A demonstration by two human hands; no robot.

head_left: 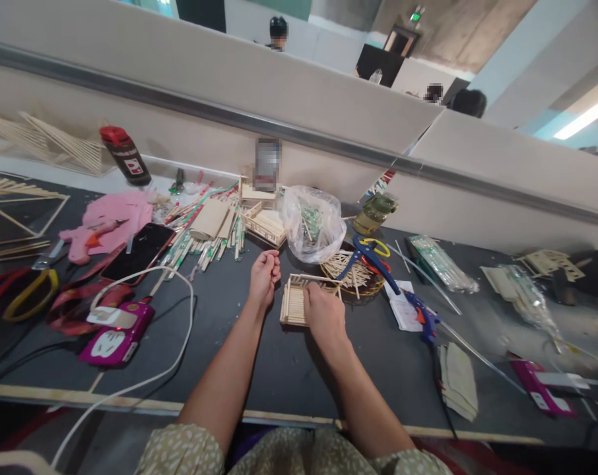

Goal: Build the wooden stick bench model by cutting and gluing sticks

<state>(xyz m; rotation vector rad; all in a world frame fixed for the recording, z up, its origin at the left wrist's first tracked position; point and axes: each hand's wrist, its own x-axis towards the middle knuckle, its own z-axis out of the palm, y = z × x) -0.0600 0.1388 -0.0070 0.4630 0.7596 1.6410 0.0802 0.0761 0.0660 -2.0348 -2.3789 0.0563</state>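
Observation:
A small open box built of wooden sticks (295, 298) lies on the dark table in front of me. My right hand (323, 318) rests on its right side, fingers curled down over the edge and gripping it. Just to the left of the box, my left hand (264, 276) is held in a loose fist; whether anything is inside it I cannot make out. Behind the box sit a shallow basket of loose sticks (351, 274) and a clear plastic bag (313, 223).
Blue glue gun (422, 315) and blue-yellow scissors (371, 254) lie to the right. A phone (139, 252), white cable (175, 343), pink cloth (113, 221), stick bundles (204, 241) and a red-capped bottle (125, 155) are left. A grey partition wall (299, 92) stands behind.

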